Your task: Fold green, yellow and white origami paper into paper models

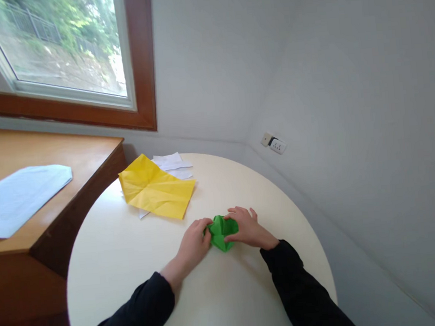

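left hand (pixel 192 245): fingers pinching green paper (pixel 222 230) at its left edge | right hand (pixel 248 228): fingers pressed on its right side, thumb under | green paper: folded, on round bench (pixel 134 251), between both hands | yellow sheet (pixel 155 187): creased, flat, well behind, over white papers (pixel 172 163)

Both arms wear long black sleeves reaching the wrists; the left hand (pixel 194 245) and right hand (pixel 248 229) are bare, without rings or gloves.

Both hands on the table (pixel 143 271): left hand (pixel 194 243) and right hand (pixel 248 227) pinching folded green paper (pixel 221 231), yellow sheet (pixel 154 188) well apart.
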### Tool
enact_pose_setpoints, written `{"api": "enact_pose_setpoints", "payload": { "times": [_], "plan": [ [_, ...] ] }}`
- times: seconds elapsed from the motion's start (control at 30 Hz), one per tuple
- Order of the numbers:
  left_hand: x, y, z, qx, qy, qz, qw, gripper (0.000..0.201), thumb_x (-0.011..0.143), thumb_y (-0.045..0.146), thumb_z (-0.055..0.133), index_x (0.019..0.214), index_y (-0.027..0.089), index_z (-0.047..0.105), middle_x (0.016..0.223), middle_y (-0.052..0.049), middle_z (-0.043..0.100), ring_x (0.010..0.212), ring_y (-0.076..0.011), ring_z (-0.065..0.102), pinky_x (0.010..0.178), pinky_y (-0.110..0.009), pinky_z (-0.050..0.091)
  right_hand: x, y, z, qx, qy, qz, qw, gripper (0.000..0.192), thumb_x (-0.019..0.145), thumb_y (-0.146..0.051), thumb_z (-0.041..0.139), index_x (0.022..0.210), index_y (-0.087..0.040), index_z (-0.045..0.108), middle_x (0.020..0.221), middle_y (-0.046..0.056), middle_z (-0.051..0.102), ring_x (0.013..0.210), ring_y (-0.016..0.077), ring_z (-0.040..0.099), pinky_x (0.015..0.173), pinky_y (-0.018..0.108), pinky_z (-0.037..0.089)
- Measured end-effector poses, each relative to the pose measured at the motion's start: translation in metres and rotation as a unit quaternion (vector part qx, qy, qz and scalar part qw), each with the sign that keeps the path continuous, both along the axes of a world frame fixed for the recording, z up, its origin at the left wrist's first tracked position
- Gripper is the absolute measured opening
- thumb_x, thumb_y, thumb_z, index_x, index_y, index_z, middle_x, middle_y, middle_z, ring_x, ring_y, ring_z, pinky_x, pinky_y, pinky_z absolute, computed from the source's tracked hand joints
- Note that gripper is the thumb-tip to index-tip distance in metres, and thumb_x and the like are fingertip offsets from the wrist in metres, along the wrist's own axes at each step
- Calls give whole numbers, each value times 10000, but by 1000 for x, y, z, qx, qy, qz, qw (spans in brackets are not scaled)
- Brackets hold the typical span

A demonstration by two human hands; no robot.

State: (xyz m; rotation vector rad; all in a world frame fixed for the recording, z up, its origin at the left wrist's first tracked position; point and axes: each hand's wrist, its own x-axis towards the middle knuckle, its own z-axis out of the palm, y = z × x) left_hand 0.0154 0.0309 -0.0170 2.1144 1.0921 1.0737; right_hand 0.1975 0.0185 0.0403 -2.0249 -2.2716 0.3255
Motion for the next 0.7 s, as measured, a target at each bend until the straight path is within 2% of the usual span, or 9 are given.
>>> {"api": "enact_pose_setpoints", "payload": {
  "times": [0.1,0.23,0.37,0.47,0.57,0.7],
  "plan": [
    [0,1,-3,-1,-6,-6,1000,224,793,106,401,926,170,569,869,-78,637,827,-194,577,760,-326,466,-4,5,6,-8,-19,19,1000,381,606,-381,742,936,-237,615,1257,71,529,1273,299,335,1037,616,60],
    [0,2,-6,-12,-30,-1,999,222,773,85,403,905,174,557,867,-68,629,816,-185,578,744,-314,471,-16,7,3,-1,-45,52,998,355,579,-359,761,870,-214,616,1130,79,600,1186,305,421,1019,635,70],
    [1,2,-7,-21,-58,23,998,227,773,98,416,956,161,535,879,-79,611,833,-191,573,751,-326,470,-25,2,-6,74,-73,82,991,184,650,-273,716,794,-205,623,1064,63,632,1153,294,448,1011,624,71],
    [1,3,-5,-33,-72,44,996,219,777,111,420,964,152,526,859,-82,600,841,-199,569,768,-342,466,-28,-7,-11,155,-112,152,970,78,736,-179,633,812,-197,621,1081,69,623,1146,266,454,1020,550,125],
    [0,4,-4,-43,-79,61,994,203,775,109,418,943,149,524,851,-84,594,837,-200,567,777,-347,462,-32,-20,-16,214,-166,208,940,95,817,-120,530,801,-176,606,978,84,638,1012,221,524,971,438,245],
    [0,6,-6,-46,-86,65,993,193,771,98,410,920,155,520,863,-81,588,833,-194,561,787,-343,457,-39,-35,-23,202,-225,232,924,170,846,-87,461,760,-160,588,769,73,641,777,198,573,810,355,344]
  ]
}}
